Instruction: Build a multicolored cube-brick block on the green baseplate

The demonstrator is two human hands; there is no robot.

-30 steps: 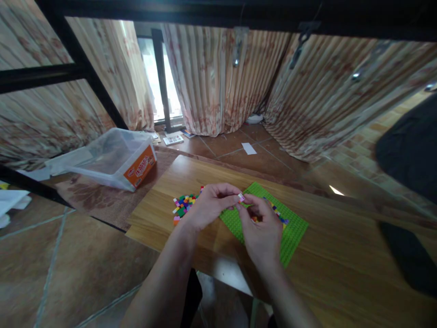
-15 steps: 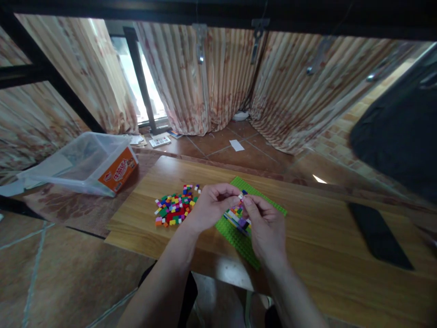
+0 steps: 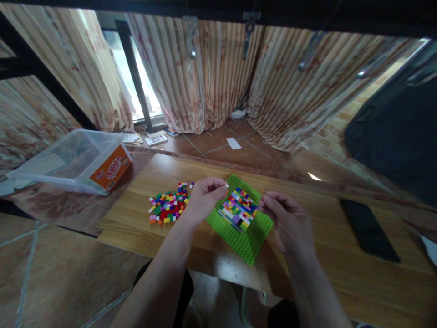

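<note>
Left hand (image 3: 205,199) pinches a small white brick (image 3: 226,186) by the green board's (image 3: 251,249) left edge. Right hand (image 3: 292,221) near its right edge, fingertips bunched; cannot tell whether gripping anything. Built bricks (image 3: 239,207) on board; loose bricks (image 3: 167,207) heaped left on counter (image 3: 329,221).

Clear plastic open bin (image 3: 70,183): orange rectangular label (image 3: 111,168), white Chinese characters, last one looks like 人, rest unsure; small logo left of them, unreadable. White flat rectangular item (image 3: 156,139) on floor: black print, too small.
</note>
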